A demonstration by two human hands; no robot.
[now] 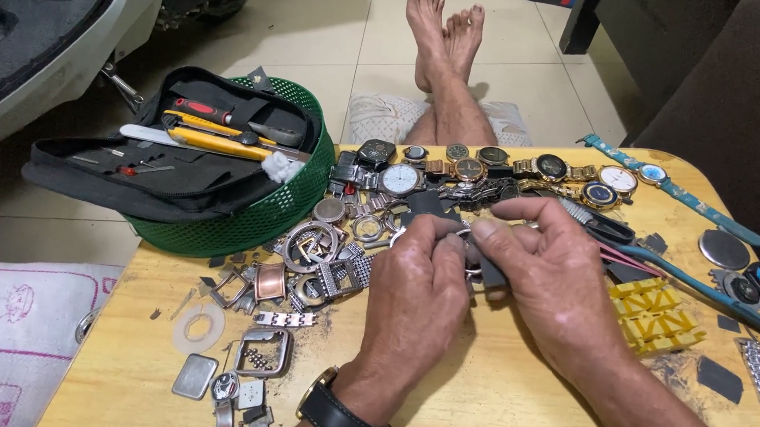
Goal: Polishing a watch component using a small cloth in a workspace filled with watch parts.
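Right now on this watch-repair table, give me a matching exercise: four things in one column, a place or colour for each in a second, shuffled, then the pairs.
Things:
1. tool pouch
2. yellow block
3. white ring
4. black wristwatch

Places:
A. on the left wrist
B. in the green basket
C. flat on the table, left of the left hand
D. right of the right hand

Pairs: 1-B, 2-D, 3-C, 4-A
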